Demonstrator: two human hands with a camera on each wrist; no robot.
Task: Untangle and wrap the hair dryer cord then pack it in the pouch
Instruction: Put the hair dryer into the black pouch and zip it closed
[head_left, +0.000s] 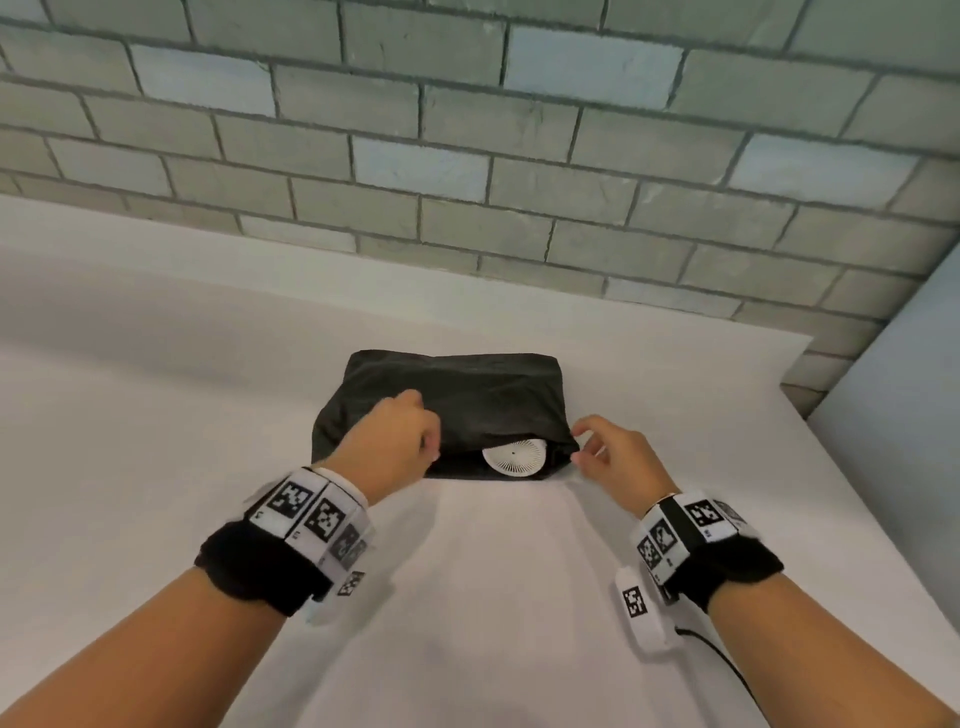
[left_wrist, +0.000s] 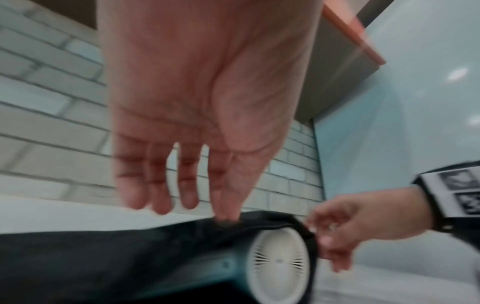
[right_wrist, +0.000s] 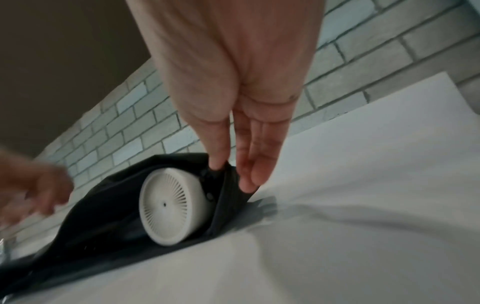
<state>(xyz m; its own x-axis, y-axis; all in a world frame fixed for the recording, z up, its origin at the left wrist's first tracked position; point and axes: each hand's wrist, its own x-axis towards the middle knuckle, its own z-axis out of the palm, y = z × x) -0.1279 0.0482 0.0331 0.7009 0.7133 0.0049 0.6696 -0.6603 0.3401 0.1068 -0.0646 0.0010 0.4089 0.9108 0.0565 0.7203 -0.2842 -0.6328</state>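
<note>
The white table (head_left: 156, 395) is filling the lower half of the head view, and the black pouch (head_left: 457, 395) is lying at centre frame with its long axis running left to right and its mouth facing the bottom edge. Inside it, the hair dryer (head_left: 514, 456) is showing only its round white grille, sitting toward the right end of the mouth; the cord is hidden, so its wrap cannot be judged.

The left hand (head_left: 389, 441) is resting over the pouch's lower-left part, and in the left wrist view its thumb and forefinger are pinching the upper lip of the opening while the other fingers are hanging loose. The right hand (head_left: 618, 457) is sitting just right of the pouch, thumb and fingers nipping the fabric at the lower-right corner of the mouth.

The grille is lying between the two hands, nearer the right one, so closing the mouth probably means drawing the lip across it, leftward from that corner.
</note>
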